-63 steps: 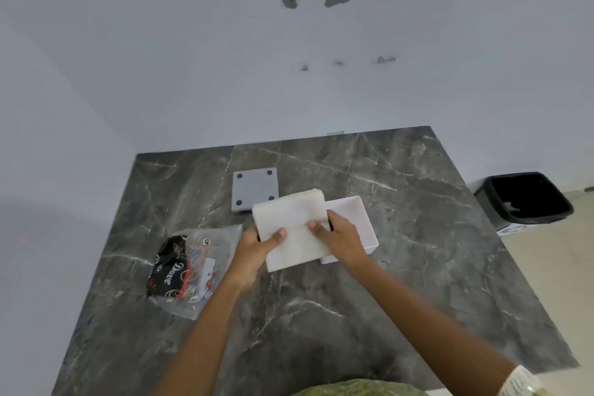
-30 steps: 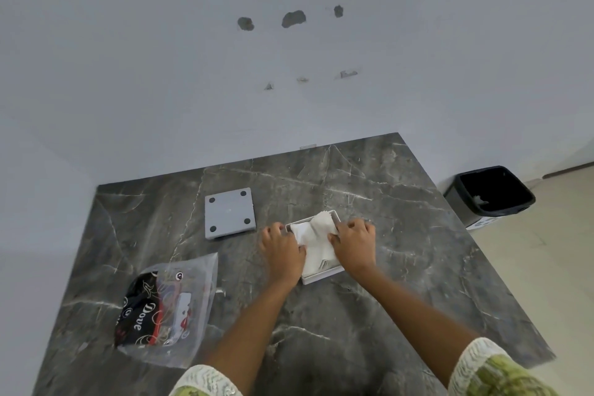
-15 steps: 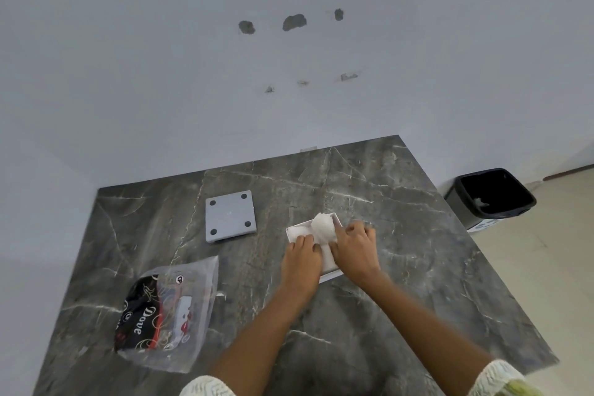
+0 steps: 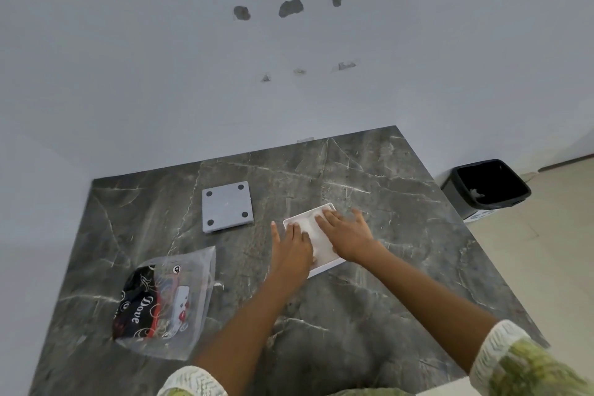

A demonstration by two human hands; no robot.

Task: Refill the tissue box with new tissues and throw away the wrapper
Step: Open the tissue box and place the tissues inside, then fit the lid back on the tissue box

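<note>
A white open tissue box (image 4: 325,266) lies on the dark marble table, with a stack of white tissues (image 4: 316,235) lying flat inside it. My left hand (image 4: 291,247) rests flat on the left part of the tissues, fingers spread. Over the right part and the box's right edge, my right hand (image 4: 345,233) also lies flat with fingers apart. The box's grey square lid (image 4: 227,206) with dark round pads lies apart at the back left. A clear plastic wrapper (image 4: 167,302) with black and red print lies at the front left.
A black waste bin (image 4: 487,190) stands on the floor beyond the table's right edge. The marble table (image 4: 385,267) butts against a pale wall at the back and left. Bare tabletop shows in front of and to the right of the box.
The tissue stack went from held above the table into the box. Both hands pushed down its bunched-up top and now lie flat on the levelled tissues.
</note>
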